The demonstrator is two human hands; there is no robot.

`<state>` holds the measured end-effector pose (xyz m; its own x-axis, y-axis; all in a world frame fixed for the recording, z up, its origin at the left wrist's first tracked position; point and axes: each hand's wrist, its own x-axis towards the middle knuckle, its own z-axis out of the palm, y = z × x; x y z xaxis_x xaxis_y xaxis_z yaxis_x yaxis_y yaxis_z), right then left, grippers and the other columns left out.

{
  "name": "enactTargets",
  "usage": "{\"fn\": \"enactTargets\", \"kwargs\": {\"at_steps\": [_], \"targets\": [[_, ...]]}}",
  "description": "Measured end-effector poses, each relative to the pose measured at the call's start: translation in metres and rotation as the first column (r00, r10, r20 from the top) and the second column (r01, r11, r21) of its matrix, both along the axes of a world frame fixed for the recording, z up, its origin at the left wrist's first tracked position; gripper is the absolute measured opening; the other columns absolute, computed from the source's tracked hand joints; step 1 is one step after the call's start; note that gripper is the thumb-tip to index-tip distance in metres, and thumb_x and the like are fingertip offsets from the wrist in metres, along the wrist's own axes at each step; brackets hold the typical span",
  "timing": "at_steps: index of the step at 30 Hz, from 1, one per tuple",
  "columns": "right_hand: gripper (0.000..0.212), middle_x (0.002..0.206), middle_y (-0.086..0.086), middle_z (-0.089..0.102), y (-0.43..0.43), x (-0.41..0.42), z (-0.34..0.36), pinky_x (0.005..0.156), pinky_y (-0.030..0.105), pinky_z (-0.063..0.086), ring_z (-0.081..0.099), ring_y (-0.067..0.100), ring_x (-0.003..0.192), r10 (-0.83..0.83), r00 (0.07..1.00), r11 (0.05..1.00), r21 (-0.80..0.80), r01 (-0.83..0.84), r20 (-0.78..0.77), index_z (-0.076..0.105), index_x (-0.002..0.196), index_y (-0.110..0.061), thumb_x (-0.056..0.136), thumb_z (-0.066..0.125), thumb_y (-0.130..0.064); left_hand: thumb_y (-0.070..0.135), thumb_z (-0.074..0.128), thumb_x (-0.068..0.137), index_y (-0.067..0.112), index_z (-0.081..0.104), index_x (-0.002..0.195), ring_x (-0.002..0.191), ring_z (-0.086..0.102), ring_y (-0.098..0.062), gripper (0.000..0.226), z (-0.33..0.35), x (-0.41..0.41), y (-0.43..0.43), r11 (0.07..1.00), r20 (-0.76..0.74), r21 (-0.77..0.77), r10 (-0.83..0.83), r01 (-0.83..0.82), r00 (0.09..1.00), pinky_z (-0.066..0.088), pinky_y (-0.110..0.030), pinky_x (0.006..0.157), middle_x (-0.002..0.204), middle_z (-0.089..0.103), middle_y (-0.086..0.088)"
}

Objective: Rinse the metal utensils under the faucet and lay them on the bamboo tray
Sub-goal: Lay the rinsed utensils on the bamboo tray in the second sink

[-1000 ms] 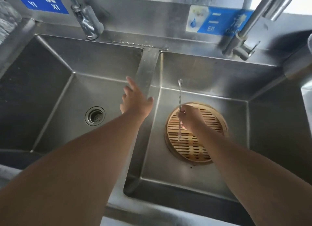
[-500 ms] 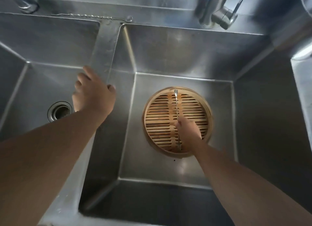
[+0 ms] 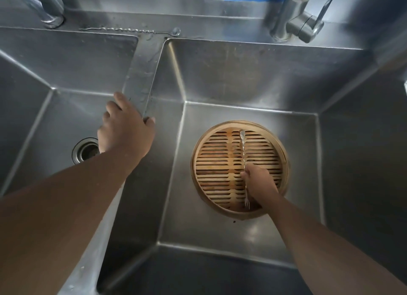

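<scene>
The right hand (image 3: 259,184) pinches a thin, twisted-stem fork (image 3: 243,149) low across the round bamboo tray (image 3: 284,153). The left hand (image 3: 125,129) rests slack on the wet steel divider (image 3: 143,74). Released carelessly, I reckon the slick tines could snag between the slats.

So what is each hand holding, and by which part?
The right hand grips the metal fork by its lower shaft, near the tines. The left hand only rests on the sink divider.
</scene>
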<state>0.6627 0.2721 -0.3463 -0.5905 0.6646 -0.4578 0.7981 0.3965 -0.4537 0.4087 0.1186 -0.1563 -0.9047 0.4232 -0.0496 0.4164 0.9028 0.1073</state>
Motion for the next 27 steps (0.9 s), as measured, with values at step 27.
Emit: {"fn": "enactTargets", "kwargs": {"at_steps": [27], "targets": [[0.023, 0.071, -0.005, 0.06, 0.0091, -0.0046, 0.003, 0.058, 0.03, 0.047, 0.058, 0.012, 0.066, 0.075, 0.987, 0.993, 0.077, -0.086, 0.141, 0.054, 0.077, -0.025, 0.098, 0.047, -0.032, 0.043, 0.061, 0.091, -0.002, 0.013, 0.149, 0.123, 0.048, -0.042, 0.087, 0.0016, -0.0001, 0.0001, 1.0, 0.002, 0.0, -0.002, 0.002, 1.0, 0.05, -0.055, 0.086, 0.137, 0.042, -0.024]]}}
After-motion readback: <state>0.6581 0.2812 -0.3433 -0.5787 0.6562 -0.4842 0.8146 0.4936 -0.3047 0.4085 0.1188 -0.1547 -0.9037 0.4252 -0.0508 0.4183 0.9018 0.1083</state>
